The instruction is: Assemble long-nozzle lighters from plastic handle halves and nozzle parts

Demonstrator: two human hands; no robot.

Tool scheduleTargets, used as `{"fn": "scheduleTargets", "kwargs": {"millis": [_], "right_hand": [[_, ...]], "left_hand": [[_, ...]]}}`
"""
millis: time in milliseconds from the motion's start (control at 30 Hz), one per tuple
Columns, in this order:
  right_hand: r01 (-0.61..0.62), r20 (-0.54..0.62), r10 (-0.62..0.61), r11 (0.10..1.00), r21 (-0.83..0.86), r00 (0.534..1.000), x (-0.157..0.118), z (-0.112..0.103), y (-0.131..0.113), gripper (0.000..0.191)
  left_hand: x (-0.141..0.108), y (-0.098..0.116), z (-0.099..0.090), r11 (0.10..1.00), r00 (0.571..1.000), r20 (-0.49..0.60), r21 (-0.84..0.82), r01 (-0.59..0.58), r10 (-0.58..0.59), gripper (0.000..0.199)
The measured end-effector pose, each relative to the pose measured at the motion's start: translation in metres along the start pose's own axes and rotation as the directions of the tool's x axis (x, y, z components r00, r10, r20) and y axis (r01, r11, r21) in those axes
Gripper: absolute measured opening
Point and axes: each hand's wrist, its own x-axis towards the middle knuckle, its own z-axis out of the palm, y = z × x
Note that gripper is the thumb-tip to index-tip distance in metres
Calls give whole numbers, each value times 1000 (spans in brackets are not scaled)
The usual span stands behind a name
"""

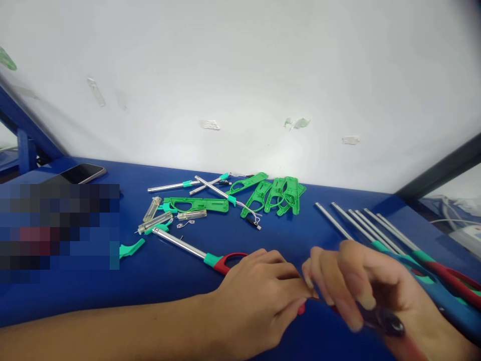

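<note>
Bent shut, the left hand (255, 301) holds a lighter (203, 254) by its red plastic handle; its round, shiny metal tube points to ten o'clock. At three o'clock from it, the right hand (349, 286) curls around a dark, smooth tool (391, 323), a bit blurry. Flat green plastic frames (263, 188) with oval holes lie at twelve, clear little tanks (155, 222) at ten, and more lighters (421, 255) at two, on the smooth blue table (289, 230).
</note>
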Motion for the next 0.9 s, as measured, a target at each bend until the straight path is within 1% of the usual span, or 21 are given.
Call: {"fn": "scheduleTargets", "kwargs": {"millis": [33,67,100,133,167,300,367,433,467,567,633,667,767,800,833,900], "right_hand": [[92,25,-90,994,-67,996,0,-5,4,42],[152,15,-151,980,-130,988,0,-10,8,40],[195,-2,-198,966,-172,980,0,-14,11,40],[207,-20,-216,957,-205,976,0,-17,13,40],[190,-32,-202,955,-228,979,-1,-18,14,41],[36,-40,-48,969,-245,998,-8,-14,15,53],[31,-109,-58,972,-234,992,-12,-12,15,58],[37,-181,-83,969,-242,980,-15,-13,14,58],[30,-197,-81,967,-251,977,-16,-13,13,57],[26,-182,-78,962,-273,980,-12,-13,8,54],[52,-164,-98,963,-264,982,-6,-9,2,52],[56,-182,-103,967,-250,978,-3,-7,-1,51],[35,-316,-94,982,-186,944,7,2,-12,47],[35,-349,-100,981,-190,932,9,4,-16,47],[30,-365,-114,973,-229,924,11,5,-19,48],[-92,-449,-108,911,-402,887,13,5,-24,48]], "left_hand": [[0,0,0,1000,1000,-1,-3,1,-1,13],[0,0,-1,1000,1000,-2,-7,0,0,13],[0,1,-1,1000,1000,-2,-10,-1,1,13],[0,1,-1,1000,1000,-1,-12,-2,2,13],[0,1,-2,1000,1000,1,-12,-4,4,13],[1,2,-2,1000,1000,2,-2,-1,1,12],[1,1,-1,1000,1000,3,-4,1,-1,14],[2,1,-1,1000,1000,9,-13,-1,1,16],[2,1,-1,1000,1000,13,-20,-3,4,17],[2,2,-2,999,1000,16,-40,5,-5,18],[2,3,-3,999,1000,11,-52,18,-17,18],[3,4,-4,998,1000,6,-58,23,-23,19],[3,6,-5,996,999,-11,-79,34,-35,20],[3,7,-6,996,999,-18,-86,35,-37,20],[3,7,-6,995,999,-25,-91,37,-40,19],[3,8,-6,994,998,-36,-101,42,-45,19]]}}
